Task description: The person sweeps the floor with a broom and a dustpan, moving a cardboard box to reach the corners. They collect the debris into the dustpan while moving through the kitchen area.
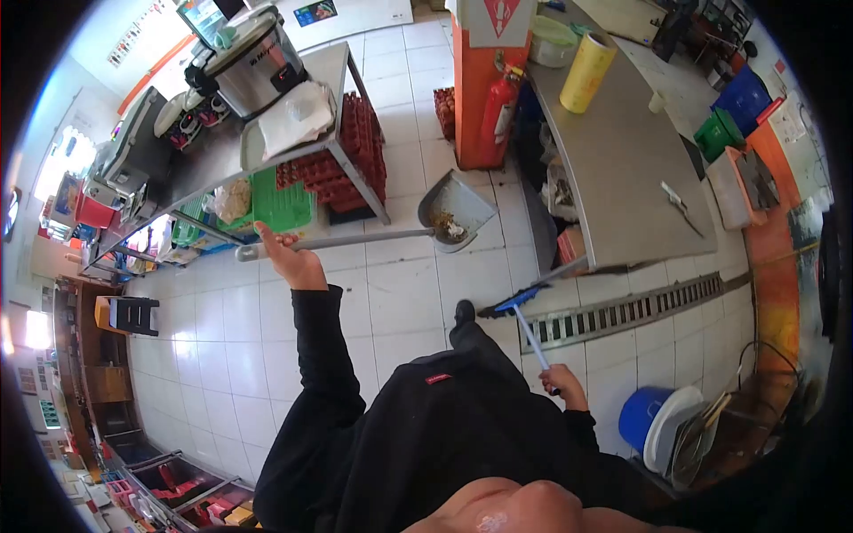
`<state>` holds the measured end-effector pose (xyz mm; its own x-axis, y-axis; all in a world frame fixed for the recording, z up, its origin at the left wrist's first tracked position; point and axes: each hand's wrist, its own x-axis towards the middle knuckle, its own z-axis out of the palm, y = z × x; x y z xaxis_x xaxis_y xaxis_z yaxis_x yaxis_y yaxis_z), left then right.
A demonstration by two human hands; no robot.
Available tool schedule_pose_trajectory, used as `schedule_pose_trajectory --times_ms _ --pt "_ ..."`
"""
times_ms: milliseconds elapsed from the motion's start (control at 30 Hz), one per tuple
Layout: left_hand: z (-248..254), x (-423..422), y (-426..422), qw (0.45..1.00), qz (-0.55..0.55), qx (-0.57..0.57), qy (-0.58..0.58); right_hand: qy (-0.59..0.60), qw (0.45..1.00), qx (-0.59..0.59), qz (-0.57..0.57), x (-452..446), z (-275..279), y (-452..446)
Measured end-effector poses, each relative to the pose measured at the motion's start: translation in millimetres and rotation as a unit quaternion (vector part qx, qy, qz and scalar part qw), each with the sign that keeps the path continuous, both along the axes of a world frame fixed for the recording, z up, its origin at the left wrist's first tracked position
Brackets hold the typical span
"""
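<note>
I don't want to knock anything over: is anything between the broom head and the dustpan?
Nothing visible: only floor tiles lie between the broom head and the dustpan. A shoe is close beside the bristles, off that direct line.

The floor (222, 382) is covered in pale tiles and crossed at right by a metal grate (629, 313); near its left end, the broom (530, 334) is rested by its bristles. At left, a stool (135, 314) is placed. The right counter (613, 178) is occupied by a tub (553, 44), roll (587, 75) and knife (681, 208); the left counter (329, 67), by a cooker (258, 78) and tray (252, 148).
</note>
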<state>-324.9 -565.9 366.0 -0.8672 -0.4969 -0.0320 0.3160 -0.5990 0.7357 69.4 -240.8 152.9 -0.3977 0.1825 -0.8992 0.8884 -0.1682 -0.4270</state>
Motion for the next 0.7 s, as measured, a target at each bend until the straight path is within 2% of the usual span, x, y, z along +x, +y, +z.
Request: schedule_pose_trajectory --times_ms 33,133,167,300,367,433,500,600,667,700 --pt "17.0 -8.6 14.4 1.0 0.005 -0.004 -0.003 -0.002 0.999 -0.02 -0.026 -20.3 0.4 6.7" --pt "39.7 -51.6 33.7 0.999 0.008 0.014 0.029 0.003 1.0 0.002 0.01 -91.4 8.9 27.2" --pt "46.7 -64.0 37.9 1.0 0.012 0.008 0.026 0.075 0.997 -0.024 0.005 -97.1 -39.1 42.7" --pt "75.4 -113.0 59.5 0.995 0.064 0.012 0.076 0.032 0.999 -0.022 0.021 -199.6 -22.0 62.4" --pt "76.7 -145.7 58.9 0.992 0.074 0.02 0.096 0.059 0.996 -0.019 0.06 -249.3 -7.6 62.9" --pt "79.6 -176.6 62.2 0.993 0.076 0.016 0.091 0.092 0.988 0.005 0.121 -296.6 -42.3 68.0" --pt "79.3 -210.8 66.4 0.994 0.069 0.017 0.089 0.108 0.984 -0.024 0.138 -357.5 -59.7 67.0" --pt "72.0 -262.4 73.1 0.989 0.105 0.022 0.097 0.109 0.99 -0.034 0.087 -437.3 -88.0 52.2" --pt "71.2 -300.0 78.1 0.988 0.108 0.047 0.097 0.168 0.977 -0.105 0.075 -493.6 -102.1 51.9" --pt "72.3 -321.4 84.6 0.987 0.114 0.054 0.103 0.147 0.972 -0.003 0.182 -525.4 -100.8 54.0"
